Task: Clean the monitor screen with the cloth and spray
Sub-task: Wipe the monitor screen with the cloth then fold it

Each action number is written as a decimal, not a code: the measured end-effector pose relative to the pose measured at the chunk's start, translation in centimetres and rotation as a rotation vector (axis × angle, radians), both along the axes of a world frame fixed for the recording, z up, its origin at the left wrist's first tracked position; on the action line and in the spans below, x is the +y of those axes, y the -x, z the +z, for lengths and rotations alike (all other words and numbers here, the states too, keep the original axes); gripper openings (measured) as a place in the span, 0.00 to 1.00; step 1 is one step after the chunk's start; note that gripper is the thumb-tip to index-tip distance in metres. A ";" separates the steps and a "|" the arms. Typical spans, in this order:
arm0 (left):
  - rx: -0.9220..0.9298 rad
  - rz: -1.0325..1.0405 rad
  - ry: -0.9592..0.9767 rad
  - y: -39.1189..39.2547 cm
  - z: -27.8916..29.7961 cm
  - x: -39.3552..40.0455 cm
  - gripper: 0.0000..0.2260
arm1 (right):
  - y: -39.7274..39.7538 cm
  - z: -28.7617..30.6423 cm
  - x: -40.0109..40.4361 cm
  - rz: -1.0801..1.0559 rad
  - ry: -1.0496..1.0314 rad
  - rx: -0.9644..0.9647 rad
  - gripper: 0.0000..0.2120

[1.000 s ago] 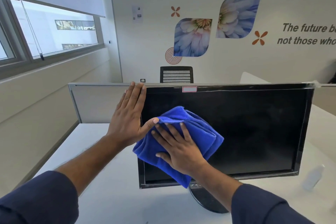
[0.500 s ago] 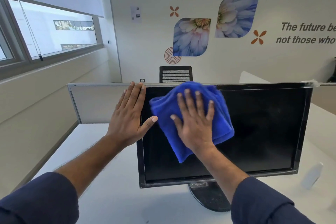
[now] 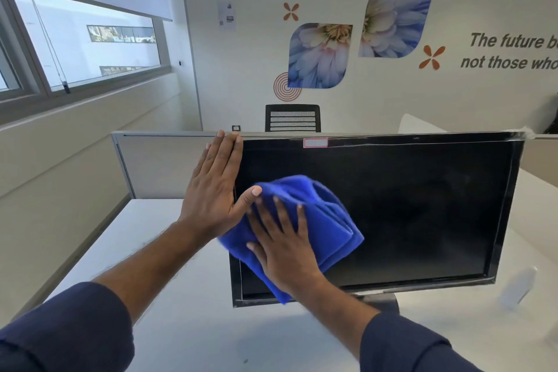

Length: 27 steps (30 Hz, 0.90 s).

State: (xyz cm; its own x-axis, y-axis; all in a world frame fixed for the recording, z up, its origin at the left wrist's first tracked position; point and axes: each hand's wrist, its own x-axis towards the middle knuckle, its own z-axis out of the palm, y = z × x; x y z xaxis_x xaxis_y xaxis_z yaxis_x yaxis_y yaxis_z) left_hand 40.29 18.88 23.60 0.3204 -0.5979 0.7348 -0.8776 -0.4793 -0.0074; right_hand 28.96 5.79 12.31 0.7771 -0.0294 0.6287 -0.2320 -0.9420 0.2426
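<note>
- The step in hand is the wiping itself: the right hand [image 3: 285, 246] lies flat, fingers spread and straight, pressing the folded blue cloth [image 3: 324, 225] against the lower left part of the monitor screen [image 3: 407, 208].
- The left hand [image 3: 216, 190] is also flat and released, palm against the monitor's left edge with fingertips at its top corner and the thumb reaching onto the cloth; it grasps nothing and appears to brace the monitor against the push of the wipe.
- The monitor stands upright on the white desk [image 3: 169, 254], on a dark stand partly hidden behind the right forearm.
- A pale, blurred shape at the desk's right edge is probably the spray bottle [image 3: 517, 288], well apart from both hands; the view is too soft there to be sure.
- Judged from the cloth's place, the wide right half of the screen is not yet covered.
- The next move calls for sliding the cloth rightward with even, light pressure, the palm kept flat so the folds do not bunch, and the left hand steadying the frame so the monitor does not tip or swivel.
</note>
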 end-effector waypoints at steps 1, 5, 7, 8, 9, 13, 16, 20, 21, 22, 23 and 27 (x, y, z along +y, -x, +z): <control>-0.005 0.012 -0.008 0.0 0.0 -0.1 0.39 | 0.7 -1.5 0.1 0.023 0.043 0.053 0.31; -0.023 0.063 -0.027 0.1 -0.3 -0.3 0.38 | 3.4 -6.0 -0.3 0.069 0.212 0.214 0.33; -0.024 0.064 -0.029 0.1 -0.3 -0.3 0.38 | 3.9 -6.0 -1.0 0.088 0.261 0.234 0.34; -0.025 0.060 -0.029 0.1 -0.2 -0.3 0.38 | 3.9 -5.6 -1.5 0.111 0.276 0.237 0.34; -0.026 0.055 -0.030 0.1 -0.2 -0.3 0.38 | 3.8 -4.9 -1.9 0.136 0.284 0.239 0.33; -0.027 0.035 -0.017 0.1 0.2 -0.3 0.38 | 2.6 -0.4 -2.8 0.107 0.187 0.157 0.31; -0.023 0.017 0.004 0.2 0.1 -0.3 0.39 | 0.9 4.4 -3.6 -0.028 0.073 -0.063 0.31; -0.009 0.030 0.005 0.1 0.0 -0.5 0.37 | -0.4 9.0 -4.0 -0.129 -0.049 -0.210 0.32; -0.008 0.037 0.006 0.1 0.0 -0.5 0.37 | -0.7 9.1 -3.5 -0.130 -0.078 -0.216 0.32; -0.007 0.039 0.010 0.1 -0.1 -0.6 0.37 | -0.9 8.6 -2.8 -0.124 -0.096 -0.212 0.32; -0.007 0.040 0.018 0.2 -0.2 -0.6 0.37 | -1.1 7.6 -2.0 -0.108 -0.103 -0.192 0.32; -0.023 0.041 0.028 0.1 -0.4 -0.5 0.36 | -0.1 0.7 0.5 0.019 -0.050 0.010 0.31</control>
State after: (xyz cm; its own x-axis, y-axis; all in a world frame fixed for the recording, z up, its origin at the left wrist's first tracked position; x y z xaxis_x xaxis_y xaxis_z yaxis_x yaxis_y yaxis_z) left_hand 40.21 18.43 23.16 0.3276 -0.5639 0.7581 -0.8568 -0.5155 -0.0132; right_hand 29.06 6.27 12.96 0.7841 -0.0453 0.6189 -0.2113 -0.9572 0.1978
